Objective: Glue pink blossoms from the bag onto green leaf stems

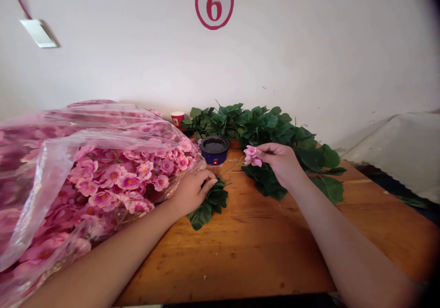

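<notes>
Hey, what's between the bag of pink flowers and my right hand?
In the head view, a blue pot with a lit red light, then a thin stem and the pink blossoms your right hand holds.

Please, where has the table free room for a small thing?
The widest free patch of table lies between left arm and right arm, nearer than the leaf bunch under the left hand. Another is right of the right arm. Crowded: the left, with the bag, and the back, with leaves, pot and cup.

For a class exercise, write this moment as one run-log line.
left hand: on green leaves; right hand: pinching pink flower; beyond: blue pot, red light lit
</notes>
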### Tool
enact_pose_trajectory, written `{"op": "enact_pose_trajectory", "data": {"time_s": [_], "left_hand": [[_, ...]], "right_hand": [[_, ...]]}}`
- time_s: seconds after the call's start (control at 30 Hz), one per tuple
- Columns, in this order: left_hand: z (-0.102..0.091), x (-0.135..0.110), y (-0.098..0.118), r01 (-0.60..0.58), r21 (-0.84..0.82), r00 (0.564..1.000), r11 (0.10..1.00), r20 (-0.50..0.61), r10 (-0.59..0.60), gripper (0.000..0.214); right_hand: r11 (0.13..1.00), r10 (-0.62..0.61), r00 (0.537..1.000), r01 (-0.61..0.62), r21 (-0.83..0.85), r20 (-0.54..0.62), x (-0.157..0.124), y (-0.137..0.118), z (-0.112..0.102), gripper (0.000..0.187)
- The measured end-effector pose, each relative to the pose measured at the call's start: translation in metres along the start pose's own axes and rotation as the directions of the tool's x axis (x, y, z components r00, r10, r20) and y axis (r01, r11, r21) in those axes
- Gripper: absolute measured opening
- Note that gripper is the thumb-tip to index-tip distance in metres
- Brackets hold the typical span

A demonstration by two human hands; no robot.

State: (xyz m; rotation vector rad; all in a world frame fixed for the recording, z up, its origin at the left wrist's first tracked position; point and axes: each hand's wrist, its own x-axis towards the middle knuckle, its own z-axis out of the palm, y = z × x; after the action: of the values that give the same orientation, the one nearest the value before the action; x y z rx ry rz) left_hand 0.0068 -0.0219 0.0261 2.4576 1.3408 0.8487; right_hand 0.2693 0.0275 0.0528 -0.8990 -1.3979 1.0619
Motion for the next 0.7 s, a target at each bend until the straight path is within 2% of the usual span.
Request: {"op": "enact_pose_trajectory", "data": {"time_s": [0.17, 0.7], "left_hand": [[0.0014, -0.0007, -0.0019, 0.006, 0.023, 1.0, 1.0, 0.004, -0.006, 0.026], [0.0001, -0.0004, 0.0005, -0.008, 0.04, 1.0, 0.999, 0.002, 0.007, 0.026]], "right_hand": [[0.999, 0.012, 1.0, -0.012, 0.033, -0.025, -0.0005, -0.0015, -0.0001, 0.014], [0.998, 0.049, 0.998, -0.047, 0.046, -0.036, 0.0009, -0.002, -0.003, 0.022]]}}
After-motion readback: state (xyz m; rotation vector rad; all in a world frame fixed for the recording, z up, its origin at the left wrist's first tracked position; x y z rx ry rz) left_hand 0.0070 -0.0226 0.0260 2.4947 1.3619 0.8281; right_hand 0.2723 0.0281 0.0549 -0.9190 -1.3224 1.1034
